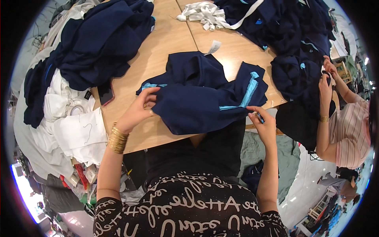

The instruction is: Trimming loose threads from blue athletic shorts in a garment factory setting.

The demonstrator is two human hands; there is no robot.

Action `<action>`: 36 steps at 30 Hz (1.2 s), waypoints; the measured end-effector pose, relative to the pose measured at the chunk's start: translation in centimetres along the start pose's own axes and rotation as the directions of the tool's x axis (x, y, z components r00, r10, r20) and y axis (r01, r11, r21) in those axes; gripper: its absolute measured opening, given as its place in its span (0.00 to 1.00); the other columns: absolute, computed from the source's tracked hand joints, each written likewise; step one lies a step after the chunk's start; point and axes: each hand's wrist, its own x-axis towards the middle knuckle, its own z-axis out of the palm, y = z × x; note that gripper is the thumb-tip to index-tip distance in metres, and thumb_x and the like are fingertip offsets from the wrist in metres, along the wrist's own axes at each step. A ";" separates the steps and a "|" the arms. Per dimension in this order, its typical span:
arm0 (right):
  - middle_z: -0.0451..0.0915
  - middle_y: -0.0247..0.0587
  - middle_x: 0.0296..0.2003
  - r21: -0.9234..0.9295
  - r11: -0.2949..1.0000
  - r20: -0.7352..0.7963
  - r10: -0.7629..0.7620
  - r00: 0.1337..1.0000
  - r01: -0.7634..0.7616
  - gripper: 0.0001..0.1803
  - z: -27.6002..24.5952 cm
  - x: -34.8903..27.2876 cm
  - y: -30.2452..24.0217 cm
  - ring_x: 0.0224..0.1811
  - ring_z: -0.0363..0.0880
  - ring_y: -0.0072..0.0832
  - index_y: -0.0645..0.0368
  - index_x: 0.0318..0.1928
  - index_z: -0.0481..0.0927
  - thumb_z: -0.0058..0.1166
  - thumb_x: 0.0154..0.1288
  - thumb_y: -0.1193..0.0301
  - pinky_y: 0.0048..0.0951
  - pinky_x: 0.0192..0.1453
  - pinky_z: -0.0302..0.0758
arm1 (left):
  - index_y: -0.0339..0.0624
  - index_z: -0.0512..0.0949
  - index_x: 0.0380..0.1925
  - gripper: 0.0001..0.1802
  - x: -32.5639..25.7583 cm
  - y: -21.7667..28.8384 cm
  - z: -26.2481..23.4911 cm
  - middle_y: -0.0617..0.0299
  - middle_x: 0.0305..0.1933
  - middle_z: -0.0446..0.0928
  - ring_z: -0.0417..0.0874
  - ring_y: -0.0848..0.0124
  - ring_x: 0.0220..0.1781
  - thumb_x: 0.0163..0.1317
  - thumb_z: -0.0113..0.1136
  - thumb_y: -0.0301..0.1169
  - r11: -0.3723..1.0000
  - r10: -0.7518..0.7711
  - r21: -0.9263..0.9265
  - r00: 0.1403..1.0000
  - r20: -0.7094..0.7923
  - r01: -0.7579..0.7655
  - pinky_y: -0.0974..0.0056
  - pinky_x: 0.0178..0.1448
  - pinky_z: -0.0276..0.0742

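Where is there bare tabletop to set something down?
The table is barest between the left navy pile and the middle navy garment; a smaller patch separates that garment from the white strips. White cloth crowds the left edge, navy cloth the upper right.

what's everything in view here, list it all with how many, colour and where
navy garment: one, navy with light blue strips, between the hands
table: one, light wood, centre
label: one, white, beyond the garment
white strips: one heap, white, far side
left pile: one, navy, left
right pile: one, navy with light blue bits, right
flat object: one, dark with reddish edge, beside left pile
white cloth: several pieces, white, left
co-worker: one, striped top, right
background: people and clutter, mixed colours, rim, too small to count
small item: one, blue and dark, in right hand
bracelet: one stack, gold, left wrist
left hand: one, bare, garment's left end
right hand: one, bare, garment's right side
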 end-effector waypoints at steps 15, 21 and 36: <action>0.68 0.29 0.15 0.617 0.681 0.426 0.135 0.895 -0.396 0.17 6.4 1.0 -7.2 0.14 0.63 0.15 0.57 0.22 0.70 0.64 0.55 0.65 0.20 0.18 0.55 | 0.48 0.62 0.61 0.42 1.2 -0.8 6.2 0.53 0.66 0.57 0.55 0.50 0.68 0.40 0.61 0.20 0.694 0.555 0.662 0.796 -0.242 -0.282 0.50 0.70 0.51; 0.81 0.45 0.43 0.768 0.609 0.288 -0.052 0.956 -0.198 0.27 4.8 7.3 -11.4 0.14 0.53 0.10 0.65 0.63 0.63 0.48 0.66 0.69 0.14 0.19 0.53 | 0.49 0.56 0.66 0.52 -0.8 0.5 5.6 0.53 0.71 0.51 0.49 0.53 0.72 0.41 0.74 0.44 0.768 0.516 0.529 0.838 -0.177 -0.362 0.50 0.72 0.48; 0.79 0.30 0.32 0.441 0.885 0.276 -0.294 0.915 0.151 0.03 7.7 -1.3 -11.7 0.25 0.65 0.10 0.61 0.29 0.80 0.61 0.54 0.79 0.16 0.26 0.57 | 0.45 0.57 0.65 0.51 -1.8 1.7 6.2 0.52 0.70 0.54 0.51 0.54 0.73 0.40 0.75 0.41 0.754 0.611 0.439 0.767 -0.195 -0.489 0.52 0.72 0.47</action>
